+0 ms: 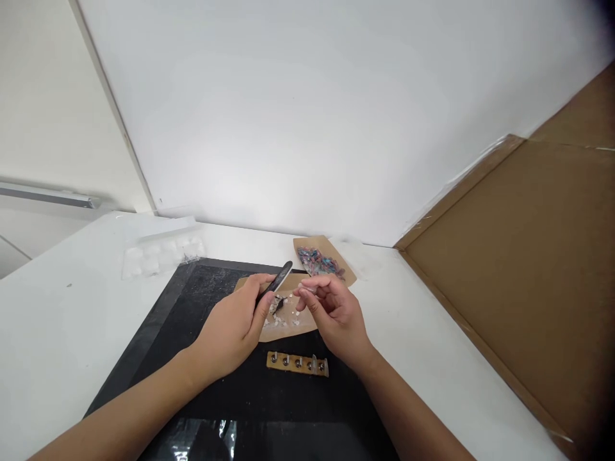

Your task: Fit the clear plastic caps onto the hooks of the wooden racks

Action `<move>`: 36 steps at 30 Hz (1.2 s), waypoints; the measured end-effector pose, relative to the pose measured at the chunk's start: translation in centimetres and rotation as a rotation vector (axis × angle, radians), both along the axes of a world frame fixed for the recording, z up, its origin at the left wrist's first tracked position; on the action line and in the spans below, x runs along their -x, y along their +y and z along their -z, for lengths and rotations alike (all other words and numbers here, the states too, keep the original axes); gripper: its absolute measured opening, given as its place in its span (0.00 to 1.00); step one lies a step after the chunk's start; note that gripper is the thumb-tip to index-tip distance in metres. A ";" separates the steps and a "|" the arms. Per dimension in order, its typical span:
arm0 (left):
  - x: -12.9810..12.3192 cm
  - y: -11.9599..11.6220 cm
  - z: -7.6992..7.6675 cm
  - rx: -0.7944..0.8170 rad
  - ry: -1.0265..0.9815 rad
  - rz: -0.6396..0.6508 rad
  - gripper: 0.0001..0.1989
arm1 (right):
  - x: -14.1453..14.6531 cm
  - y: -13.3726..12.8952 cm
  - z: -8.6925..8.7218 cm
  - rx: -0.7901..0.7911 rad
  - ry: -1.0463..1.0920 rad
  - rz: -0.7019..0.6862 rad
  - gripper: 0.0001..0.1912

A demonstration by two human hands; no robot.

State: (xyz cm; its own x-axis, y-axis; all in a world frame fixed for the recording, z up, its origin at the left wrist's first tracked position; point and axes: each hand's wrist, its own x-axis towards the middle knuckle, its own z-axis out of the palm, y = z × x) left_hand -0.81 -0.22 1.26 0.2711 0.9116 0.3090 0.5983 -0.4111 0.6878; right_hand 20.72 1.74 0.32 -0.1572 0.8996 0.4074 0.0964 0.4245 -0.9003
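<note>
My left hand [230, 320] grips a dark, narrow nail file [281, 278] with a pale edge, tilted up to the right. Fingertips of my right hand [339, 314] pinch a small whitish translucent piece [307, 288], perhaps a nail tip; its shape is mostly hidden. The file and the piece are apart. Below both hands lies a brown paper sheet [283, 331] scattered with small white bits and a dark clump [278, 306]. Nearer to me, a yellowish strip [293, 363] carries several round metallic studs, with clear pieces standing along it.
A black mat [192, 320] covers the middle of the white table [423, 333]. Behind my right hand sits a brown paper packet [324, 257] of colourful pieces. A clear plastic tray [161, 255] is at the back left. Cardboard [519, 269] stands along the right, a white wall behind.
</note>
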 end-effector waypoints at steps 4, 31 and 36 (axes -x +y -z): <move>-0.1 0.2 0.1 -0.101 0.024 0.063 0.17 | -0.3 -0.3 -0.2 -0.042 -0.056 0.020 0.08; -0.6 0.0 0.7 -0.027 -0.194 0.097 0.14 | -0.4 -0.7 0.9 -0.319 -0.247 0.326 0.05; -0.9 -0.5 0.6 0.002 -0.257 0.128 0.13 | -0.3 -0.9 0.3 -0.481 -0.413 0.418 0.03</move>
